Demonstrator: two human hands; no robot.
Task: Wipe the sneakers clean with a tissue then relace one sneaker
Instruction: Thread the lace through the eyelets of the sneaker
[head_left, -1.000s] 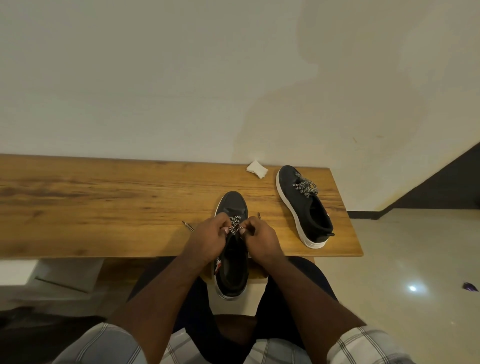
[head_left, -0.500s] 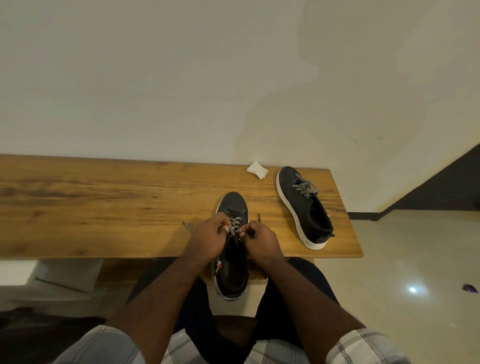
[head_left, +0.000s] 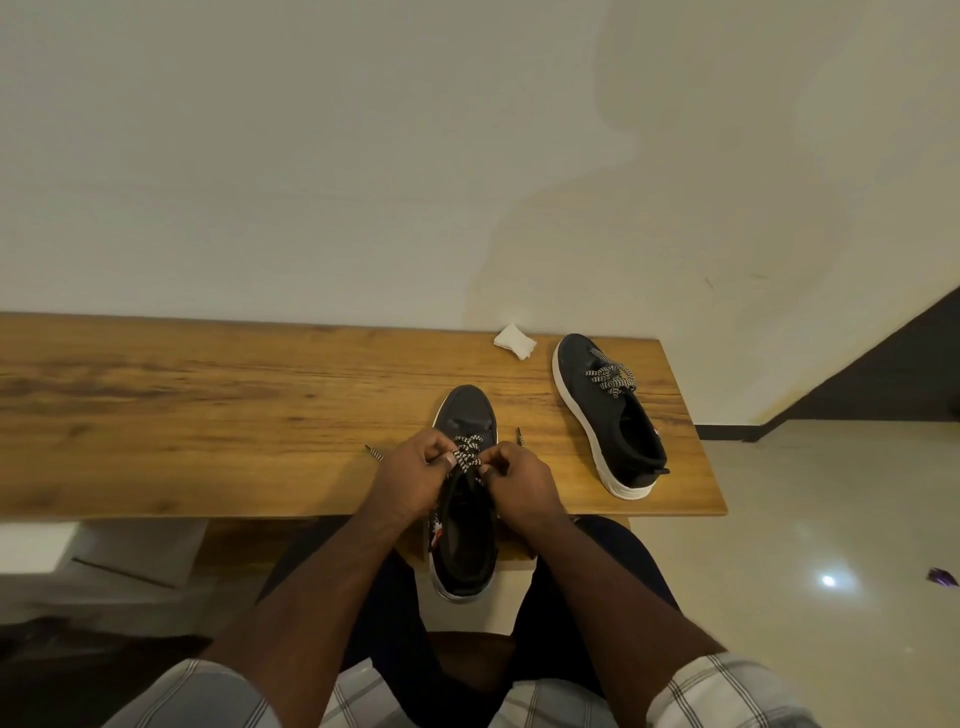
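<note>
sneaker (head_left: 465, 514) | toe away, heel overhanging surface (head_left: 208, 415) | both hands' fingers seemingly pinching lace (head_left: 467, 453) from either side

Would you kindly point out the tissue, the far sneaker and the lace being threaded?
tissue (head_left: 514, 341), head view, middle of the wad.
far sneaker (head_left: 582, 359), head view, its toe.
lace (head_left: 467, 453), head view, crossed part between the hands.

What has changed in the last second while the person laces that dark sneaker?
Very little. Both hands, left hand and right hand, keep pinching the black-and-white patterned lace over the near dark sneaker, shifting only slightly. The second dark sneaker, the crumpled white tissue and the wooden bench stayed put.
</note>
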